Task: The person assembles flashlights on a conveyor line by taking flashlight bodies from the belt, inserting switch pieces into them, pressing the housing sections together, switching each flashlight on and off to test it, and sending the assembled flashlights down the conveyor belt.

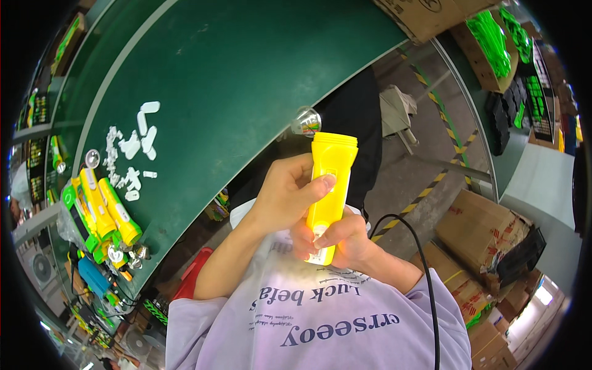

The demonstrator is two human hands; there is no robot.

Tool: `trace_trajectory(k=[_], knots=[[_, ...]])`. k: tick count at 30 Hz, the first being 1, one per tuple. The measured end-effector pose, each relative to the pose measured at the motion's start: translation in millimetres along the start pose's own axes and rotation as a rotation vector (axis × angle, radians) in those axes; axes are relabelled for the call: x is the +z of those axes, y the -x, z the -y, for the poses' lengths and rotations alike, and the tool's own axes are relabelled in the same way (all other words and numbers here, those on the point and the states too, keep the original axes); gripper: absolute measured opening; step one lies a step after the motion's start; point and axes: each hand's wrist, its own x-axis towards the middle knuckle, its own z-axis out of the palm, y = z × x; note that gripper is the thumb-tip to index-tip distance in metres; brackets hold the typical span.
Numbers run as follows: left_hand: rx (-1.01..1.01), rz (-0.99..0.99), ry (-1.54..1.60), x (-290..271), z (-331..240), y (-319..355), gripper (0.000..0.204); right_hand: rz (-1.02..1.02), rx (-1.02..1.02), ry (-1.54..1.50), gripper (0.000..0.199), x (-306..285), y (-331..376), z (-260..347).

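Both my hands grip a yellow flashlight body (333,157), held in front of my chest with its threaded wide end pointing away from me. My left hand (282,188) wraps its left side, the thumb lying on the switch area. Lower down, my right hand (346,237) closes around the narrow end, its thumb beside a small whitish piece (319,232). Just beyond the threaded rim is a shiny silver reflector cup (306,120) by the table edge; whether it is joined to the body, I cannot tell.
On the green table (234,80) at left lie scattered white plastic pieces (148,142). Nearer are several yellow and green flashlight bodies (98,206) and a blue-handled tool (92,274). Cardboard boxes (475,228) stand at right. A black cable (425,271) hangs by my right arm.
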Motion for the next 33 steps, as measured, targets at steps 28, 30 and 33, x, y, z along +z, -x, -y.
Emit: trace_trajectory(k=[28, 30, 33], knots=[[-0.103, -0.027, -0.086, 12, 44, 12, 0.028, 0.040, 0.071, -0.226, 0.023, -46, 3, -24], [-0.102, -0.030, -0.108, 13, 39, 13, 0.028, 0.023, 0.041, -0.172, 0.026, -44, 5, -23], [-0.080, -0.039, -0.165, 14, 37, 17, 0.029, 0.043, -0.006, -0.061, 0.033, -42, 7, -22]])
